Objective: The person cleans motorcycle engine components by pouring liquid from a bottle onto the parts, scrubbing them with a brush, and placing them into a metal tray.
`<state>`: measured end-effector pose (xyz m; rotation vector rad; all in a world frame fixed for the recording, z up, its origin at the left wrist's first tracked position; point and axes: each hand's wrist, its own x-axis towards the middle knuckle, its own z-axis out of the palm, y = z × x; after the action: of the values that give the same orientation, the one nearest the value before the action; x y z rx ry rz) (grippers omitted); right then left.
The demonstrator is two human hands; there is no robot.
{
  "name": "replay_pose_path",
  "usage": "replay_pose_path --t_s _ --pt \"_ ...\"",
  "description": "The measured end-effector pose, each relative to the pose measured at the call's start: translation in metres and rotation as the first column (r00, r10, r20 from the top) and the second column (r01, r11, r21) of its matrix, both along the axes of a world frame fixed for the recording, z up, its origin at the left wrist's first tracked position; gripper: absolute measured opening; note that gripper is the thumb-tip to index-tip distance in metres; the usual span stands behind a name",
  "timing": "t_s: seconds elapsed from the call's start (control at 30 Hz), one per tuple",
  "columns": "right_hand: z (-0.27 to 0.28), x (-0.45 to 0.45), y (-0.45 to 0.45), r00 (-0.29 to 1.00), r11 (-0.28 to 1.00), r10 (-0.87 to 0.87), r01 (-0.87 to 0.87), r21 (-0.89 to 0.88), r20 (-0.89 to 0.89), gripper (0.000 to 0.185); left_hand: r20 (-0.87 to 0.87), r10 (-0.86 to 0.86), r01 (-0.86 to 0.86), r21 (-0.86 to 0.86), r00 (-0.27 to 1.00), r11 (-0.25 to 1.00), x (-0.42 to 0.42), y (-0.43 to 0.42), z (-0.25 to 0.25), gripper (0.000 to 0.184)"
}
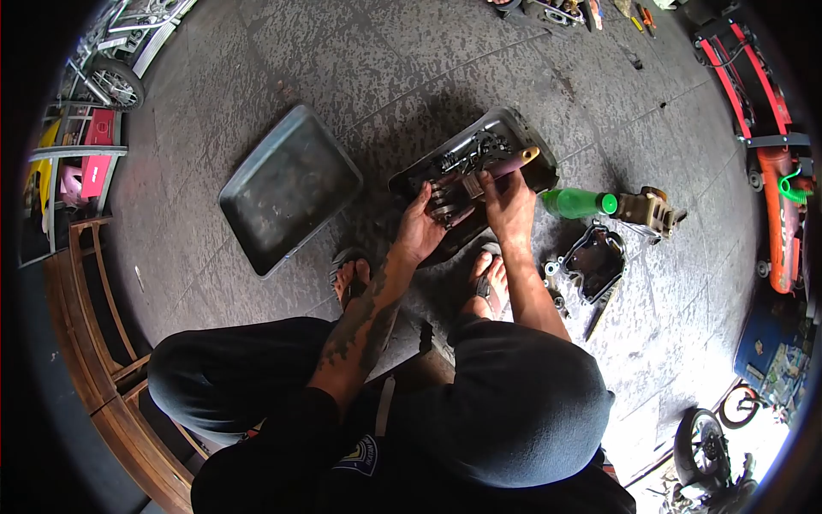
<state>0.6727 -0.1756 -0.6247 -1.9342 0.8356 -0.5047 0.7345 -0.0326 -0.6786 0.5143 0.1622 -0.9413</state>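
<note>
My left hand (418, 230) is closed around a dark metal part with ridged rings (443, 204), which looks like a gear shaft. In my right hand (511, 210) is a paintbrush (516, 161) with a purple handle and a tan end; its bristles are close against the metal part. Both hands are over a dark rectangular tray (522, 128) on the floor between and beyond my feet. Several greasy metal parts (484, 147) lie in this tray, partly hidden by the brush and hands.
A second grey tray (291, 193) sits left. To the right are a green plastic bottle (578, 203) on its side, a metal engine block (648, 212) and a dark engine cover (595, 261). A red floor jack (777, 223) stands far right, a wooden bench (107, 390) at left.
</note>
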Motion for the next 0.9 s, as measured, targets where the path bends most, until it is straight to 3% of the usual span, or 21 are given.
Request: replay_pose_path --t_s 0.03,0.07,0.2,0.23,0.3,0.4,0.5,0.57,0.63,0.67,0.77,0.9 --pt "0.004 0.001 0.001 0.998 0.997 0.020 -0.016 -0.070 0.056 0.026 -0.024 -0.030 0.031 0.018 0.999 0.999 0.000 0.001 -0.001 0.049" --pt "0.012 -0.001 0.001 1.000 0.997 -0.008 0.005 0.081 0.030 0.033 -0.051 -0.058 0.060 0.036 0.997 0.998 -0.002 0.002 -0.003 0.049" --pt "0.000 0.002 0.006 0.991 0.962 0.017 -0.052 0.269 0.129 0.032 -0.017 -0.059 0.059 0.042 0.998 0.997 0.000 0.002 -0.002 0.050" --pt "0.015 0.002 0.005 0.985 0.986 0.048 -0.021 0.166 -0.164 0.031 -0.015 -0.056 0.057 0.087 0.998 0.995 0.000 0.003 -0.005 0.050" --pt "0.000 0.002 0.002 0.999 0.999 0.040 -0.040 0.000 -0.003 0.030 -0.013 -0.049 0.050 0.128 0.999 0.990 0.001 0.003 -0.013 0.050" --pt "0.013 0.006 0.002 0.998 1.000 0.013 -0.012 -0.013 0.066 0.029 -0.010 -0.079 0.080 0.113 0.997 0.990 -0.002 0.004 -0.020 0.049" --pt "0.021 0.004 0.006 0.993 0.999 -0.008 0.002 0.052 0.114 0.028 0.099 -0.049 0.033 0.155 0.994 0.987 0.001 -0.001 -0.013 0.048" --pt "0.013 0.001 0.009 0.994 0.989 0.002 -0.018 0.146 0.105 0.027 -0.027 -0.009 0.013 0.150 1.000 0.989 0.005 0.004 -0.009 0.044" --pt "0.009 -0.002 0.007 1.000 1.000 -0.014 0.014 0.021 -0.017 0.027 -0.019 -0.003 0.006 0.214 1.000 0.977 0.003 0.007 -0.010 0.041" --pt "0.008 -0.002 0.005 1.000 1.000 -0.020 0.020 -0.006 0.014 0.026 -0.016 0.004 0.001 0.279 1.000 0.960 0.001 0.009 -0.012 0.038" --pt "0.009 -0.004 0.002 0.992 0.995 -0.095 0.095 0.004 0.086 0.026 0.040 -0.029 0.017 0.256 0.999 0.967 0.001 0.009 -0.016 0.032" --pt "-0.003 -0.002 0.017 0.959 0.975 -0.115 0.060 0.212 0.260 0.028 0.013 0.025 -0.027 0.237 1.000 0.971 0.001 0.003 -0.011 0.025"
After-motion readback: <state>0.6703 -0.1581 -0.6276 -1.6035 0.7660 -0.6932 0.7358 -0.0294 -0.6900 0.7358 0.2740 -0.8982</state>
